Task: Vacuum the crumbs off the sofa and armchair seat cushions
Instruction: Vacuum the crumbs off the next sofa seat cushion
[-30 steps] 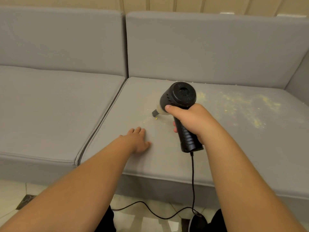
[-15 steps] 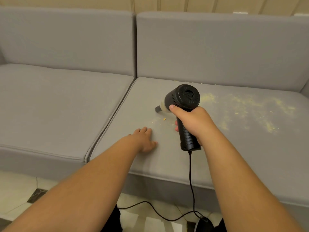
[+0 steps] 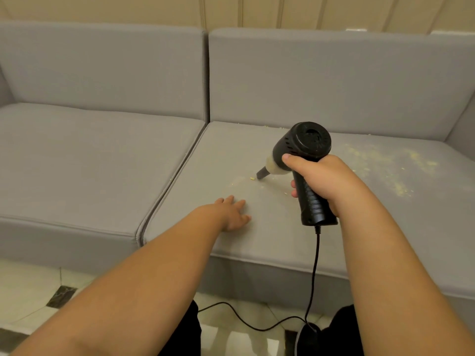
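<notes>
My right hand (image 3: 322,181) grips the handle of a black handheld vacuum (image 3: 303,147), pistol-style, its narrow nozzle tip (image 3: 261,173) touching the right seat cushion (image 3: 257,242) of the grey sofa. A single yellow crumb (image 3: 252,178) lies just left of the nozzle. A wide scatter of yellow crumbs (image 3: 385,163) covers the cushion to the right of the vacuum. My left hand (image 3: 231,213) rests flat on the same cushion, fingers straight, a little in front of the nozzle and to its left.
The left seat cushion (image 3: 90,160) adjoins across a seam. Grey back cushions (image 3: 321,80) rise behind. The vacuum's black cord (image 3: 312,278) hangs over the sofa front and runs across the tiled floor (image 3: 30,291) between my knees.
The view shifted left and down slightly. The nozzle moved a little left along the cushion toward the lone crumb. My left hand stayed flat on the cushion.
</notes>
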Motion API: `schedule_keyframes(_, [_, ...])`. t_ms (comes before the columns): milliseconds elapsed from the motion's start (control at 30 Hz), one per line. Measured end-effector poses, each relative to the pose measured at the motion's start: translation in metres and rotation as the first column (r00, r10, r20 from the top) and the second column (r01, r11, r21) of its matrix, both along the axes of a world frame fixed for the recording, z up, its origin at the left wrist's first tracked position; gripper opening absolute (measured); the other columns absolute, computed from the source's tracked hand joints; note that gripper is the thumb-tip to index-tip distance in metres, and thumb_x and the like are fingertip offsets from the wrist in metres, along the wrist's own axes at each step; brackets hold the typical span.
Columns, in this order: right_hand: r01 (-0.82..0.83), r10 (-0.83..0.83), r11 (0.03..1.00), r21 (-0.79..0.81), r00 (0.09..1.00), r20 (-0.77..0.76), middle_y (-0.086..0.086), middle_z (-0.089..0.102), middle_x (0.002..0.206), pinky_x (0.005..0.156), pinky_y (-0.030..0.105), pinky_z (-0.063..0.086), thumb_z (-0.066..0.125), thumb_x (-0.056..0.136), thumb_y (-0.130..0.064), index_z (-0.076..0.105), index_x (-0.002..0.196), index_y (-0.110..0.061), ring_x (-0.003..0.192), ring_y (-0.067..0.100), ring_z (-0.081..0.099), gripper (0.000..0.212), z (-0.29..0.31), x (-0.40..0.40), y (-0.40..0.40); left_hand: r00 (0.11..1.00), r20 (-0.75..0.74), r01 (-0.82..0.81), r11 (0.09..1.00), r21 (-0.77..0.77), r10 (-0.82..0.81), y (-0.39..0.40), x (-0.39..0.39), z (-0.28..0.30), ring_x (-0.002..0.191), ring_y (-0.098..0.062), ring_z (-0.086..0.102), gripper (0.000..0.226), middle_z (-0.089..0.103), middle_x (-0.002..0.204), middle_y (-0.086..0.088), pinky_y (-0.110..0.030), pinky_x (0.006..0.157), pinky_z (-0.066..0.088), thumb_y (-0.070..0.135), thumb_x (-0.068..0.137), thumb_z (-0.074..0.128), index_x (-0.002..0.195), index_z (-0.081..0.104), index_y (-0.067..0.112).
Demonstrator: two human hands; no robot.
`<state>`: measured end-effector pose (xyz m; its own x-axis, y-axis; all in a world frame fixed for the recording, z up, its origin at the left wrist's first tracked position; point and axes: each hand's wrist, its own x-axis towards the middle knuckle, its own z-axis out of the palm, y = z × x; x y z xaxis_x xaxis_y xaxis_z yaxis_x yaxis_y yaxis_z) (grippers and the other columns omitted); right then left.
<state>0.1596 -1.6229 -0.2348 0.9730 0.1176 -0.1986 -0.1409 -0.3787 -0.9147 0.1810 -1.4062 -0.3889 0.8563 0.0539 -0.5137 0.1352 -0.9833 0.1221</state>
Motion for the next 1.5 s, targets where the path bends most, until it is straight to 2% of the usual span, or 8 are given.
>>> schedule_keyframes(200, [-0.025, 0.025, 0.999, 0.035, 1.0, -0.01, 0.012, 0.079, 0.091, 0.081, 0.046, 0.066, 0.078, 0.092, -0.045, 0.069, 0.101, -0.018, 0.076, 0.025, 0.08, 0.03, -0.001, -0.007, -0.001, 1.0, -0.006, 0.003, 1.0, 0.019, -0.003, 0.002, -0.008, 0.004, 0.16, -0.032, -0.003, 0.073, -0.009, 0.174, -0.004, -0.054, 0.128, 0.007, 0.064, 0.105, 0.027, 0.166, 0.001, 0.032])
schedule_keyframes(367, [-0.034, 0.035, 0.999, -0.024, 0.999, 0.016, 0.012, 0.08, 0.089, 0.083, 0.046, 0.065, 0.077, 0.091, -0.047, 0.071, 0.1, -0.018, 0.072, 0.021, 0.079, 0.032, -0.005, -0.006, 0.007, 0.999, -0.029, -0.015, 0.999, 0.041, 0.016, 0.01, -0.014, 0.008, 0.16, -0.032, -0.002, 0.073, -0.008, 0.174, -0.004, -0.054, 0.128, 0.008, 0.063, 0.106, 0.027, 0.166, 0.002, 0.031])
schedule_keyframes(600, [0.008, -0.008, 1.0, 0.0, 0.997, 0.073, 0.014, 0.079, 0.096, 0.066, 0.032, 0.059, 0.077, 0.091, -0.046, 0.072, 0.099, -0.017, 0.069, 0.02, 0.079, 0.03, -0.004, 0.0, 0.009, 1.0, -0.016, -0.021, 0.998, 0.051, 0.022, 0.016, -0.017, 0.01, 0.16, -0.033, -0.002, 0.072, -0.007, 0.174, -0.006, -0.054, 0.128, 0.009, 0.06, 0.107, 0.028, 0.166, 0.005, 0.029])
schedule_keyframes(833, [-0.059, 0.059, 0.997, -0.046, 0.998, 0.005, 0.012, 0.079, 0.091, 0.084, 0.047, 0.065, 0.08, 0.089, -0.047, 0.071, 0.1, -0.02, 0.072, 0.023, 0.08, 0.031, -0.008, -0.004, 0.013, 0.999, -0.045, -0.017, 0.996, 0.084, 0.021, 0.016, -0.018, 0.011, 0.159, -0.035, 0.0, 0.071, -0.007, 0.174, -0.006, -0.056, 0.127, 0.01, 0.063, 0.105, 0.027, 0.166, 0.005, 0.034])
schedule_keyframes(1033, [-0.168, 0.169, 0.985, -0.025, 0.986, -0.001, 0.009, 0.08, 0.086, 0.084, 0.045, 0.066, 0.079, 0.091, -0.047, 0.073, 0.096, -0.021, 0.073, 0.021, 0.08, 0.026, -0.01, -0.016, 0.035, 0.993, -0.116, -0.011, 0.996, 0.088, 0.021, 0.007, -0.022, 0.015, 0.159, -0.034, -0.003, 0.074, -0.014, 0.173, -0.003, -0.059, 0.126, 0.007, 0.07, 0.102, 0.027, 0.164, -0.004, 0.044])
schedule_keyframes(1267, [-0.071, 0.085, 0.989, -0.128, 0.991, 0.108, 0.006, 0.078, 0.078, 0.088, 0.048, 0.064, 0.075, 0.088, -0.05, 0.073, 0.087, -0.021, 0.077, 0.027, 0.079, 0.029, -0.009, -0.018, 0.037, 0.995, -0.096, -0.021, 0.995, 0.1, 0.031, 0.009, -0.033, 0.021, 0.159, -0.038, -0.005, 0.076, -0.013, 0.173, -0.001, -0.061, 0.125, 0.007, 0.074, 0.099, 0.031, 0.163, -0.002, 0.048])
schedule_keyframes(1400, [-0.126, 0.131, 0.987, -0.099, 0.99, 0.047, 0.008, 0.079, 0.075, 0.088, 0.052, 0.064, 0.078, 0.087, -0.05, 0.074, 0.089, -0.02, 0.076, 0.028, 0.08, 0.03, -0.007, -0.023, 0.042, 0.992, -0.12, -0.021, 0.995, 0.099, 0.033, 0.012, -0.042, 0.023, 0.158, -0.039, -0.006, 0.077, -0.013, 0.173, 0.0, -0.062, 0.125, 0.006, 0.077, 0.097, 0.032, 0.161, -0.003, 0.051])
schedule_keyframes(1500, [-0.193, 0.195, 0.978, -0.075, 0.98, 0.025, 0.009, 0.08, 0.082, 0.083, 0.046, 0.066, 0.078, 0.089, -0.05, 0.074, 0.094, -0.019, 0.072, 0.024, 0.08, 0.032, -0.002, -0.027, 0.047, 0.991, -0.136, 0.001, 0.996, 0.091, 0.012, 0.015, -0.047, 0.022, 0.159, -0.038, -0.004, 0.078, -0.012, 0.173, 0.002, -0.061, 0.125, 0.008, 0.078, 0.095, 0.034, 0.161, -0.001, 0.053])
